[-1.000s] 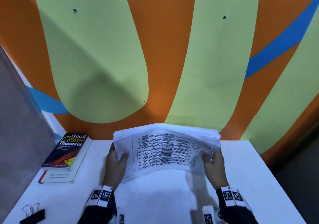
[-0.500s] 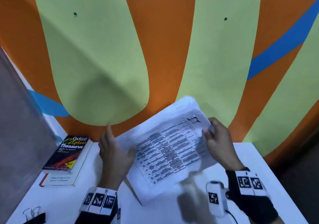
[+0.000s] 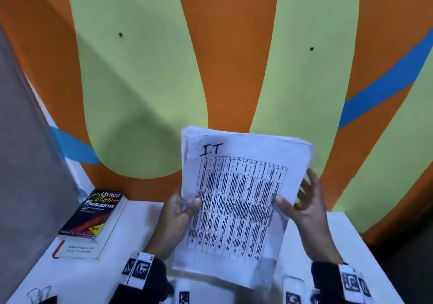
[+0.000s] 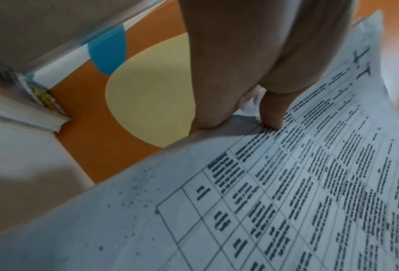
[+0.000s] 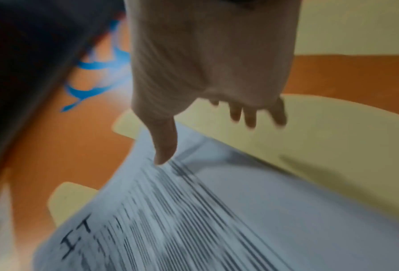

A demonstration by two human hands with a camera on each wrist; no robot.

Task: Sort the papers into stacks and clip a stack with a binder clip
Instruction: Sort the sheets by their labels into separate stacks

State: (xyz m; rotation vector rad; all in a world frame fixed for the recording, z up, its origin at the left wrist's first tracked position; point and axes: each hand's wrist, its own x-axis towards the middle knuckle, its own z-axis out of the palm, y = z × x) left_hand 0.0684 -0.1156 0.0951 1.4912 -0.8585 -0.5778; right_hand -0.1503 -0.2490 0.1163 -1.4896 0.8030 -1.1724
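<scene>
- Head view: stack of white printed paper sheets, top sheet carrying a ruled table and the handwritten letters "I.T", held upright and slightly tilted above the white bench, in front of the orange and pale-green painted wall.
- Left hand grips the stack's left edge; thumb lies across the front of the top sheet, the other fingers are hidden behind the paper.
- Right hand is at the stack's right edge; thumb touches the front of the sheet, the remaining fingers are spread and nearly straight, apart from the paper. They look blurred.
- Black Oxford Colour Thesaurus paperback lies on top of a white book with a red spine, at the left of the bench, well apart from the stack.
- Black binder clip with wire handles at the bench's near left corner, partly cut off by the frame edge.
- Left wrist view: left hand has its thumb tip pressed onto the printed table of the stack; the other fingers pass behind the sheet edge.
- Right wrist view (blurred): right hand thumb tip touches the stack's edge; the other fingers are extended, clear of the paper.
</scene>
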